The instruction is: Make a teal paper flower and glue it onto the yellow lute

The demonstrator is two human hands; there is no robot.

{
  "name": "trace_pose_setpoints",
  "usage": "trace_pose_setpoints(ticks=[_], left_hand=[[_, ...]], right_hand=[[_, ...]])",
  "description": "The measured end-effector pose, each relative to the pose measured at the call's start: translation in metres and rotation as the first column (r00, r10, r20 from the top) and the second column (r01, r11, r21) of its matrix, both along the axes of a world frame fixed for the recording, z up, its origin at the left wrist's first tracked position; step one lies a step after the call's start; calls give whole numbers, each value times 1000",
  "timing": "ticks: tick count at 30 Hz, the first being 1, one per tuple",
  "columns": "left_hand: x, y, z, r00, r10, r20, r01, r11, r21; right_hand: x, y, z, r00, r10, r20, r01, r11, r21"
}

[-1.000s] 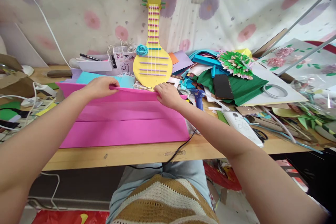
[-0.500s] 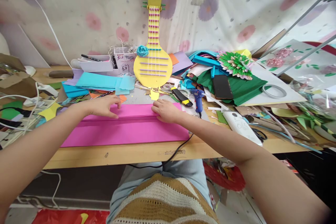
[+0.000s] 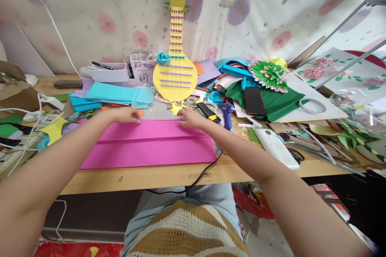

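A bright pink sheet of paper, folded lengthwise, lies along the front of the table. Its crease runs from side to side across the middle. At the far edge of the sheet, toward its left, is my left hand, fingers bent and a little apart from the thumb. My right hand rests at the same edge farther right, its fingers stretched toward the left with the thumb apart. Neither hand visibly grips anything.
Behind the sheet stands a yellow paper lute. A yellow-and-black utility knife, blue glue gun and phone lie to the right. Blue paper is stacked at left. A black cord crosses the table's front edge.
Both hands have moved away from me, from the folded strip to the sheet's far edge. The far strip now lies flatter, and my right hand's fingers have spread.
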State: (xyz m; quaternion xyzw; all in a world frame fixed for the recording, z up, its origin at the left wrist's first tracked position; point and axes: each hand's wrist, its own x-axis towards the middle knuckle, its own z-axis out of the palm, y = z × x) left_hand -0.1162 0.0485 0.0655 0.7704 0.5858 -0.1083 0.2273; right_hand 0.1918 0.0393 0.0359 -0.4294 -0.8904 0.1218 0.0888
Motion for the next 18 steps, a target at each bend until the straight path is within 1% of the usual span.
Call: trace_pose_setpoints(ticks=[3,6,8,11,13,15,17,18], left_hand=[[3,3,3,999,-29,-23,28,999,-41],[3,3,5,999,-39,19,40,998,-45],[0,4,6,996,-31,80,34,999,-35],[-5,7,5,986,-19,165,18,1000,4],[-6,11,4,981,0,193,-15,997,73],[-2,13,3,985,39,166,-68,983,170],[8,11,1,992,76,104,-105,943,315],[15,8,0,993,84,78,-109,908,404]], right_hand=[[-5,9,-1,998,-21,54,27,993,-111],[-10,11,4,992,-18,125,42,981,-190],[-12,13,7,986,23,166,10,981,-195],[-12,19,9,987,66,144,-42,985,-168],[-12,23,10,993,34,112,-19,990,-141],[-12,26,10,994,-21,107,32,994,-108],[-12,27,9,990,-74,122,84,993,-79],[-13,27,8,987,-94,129,104,992,-69]])
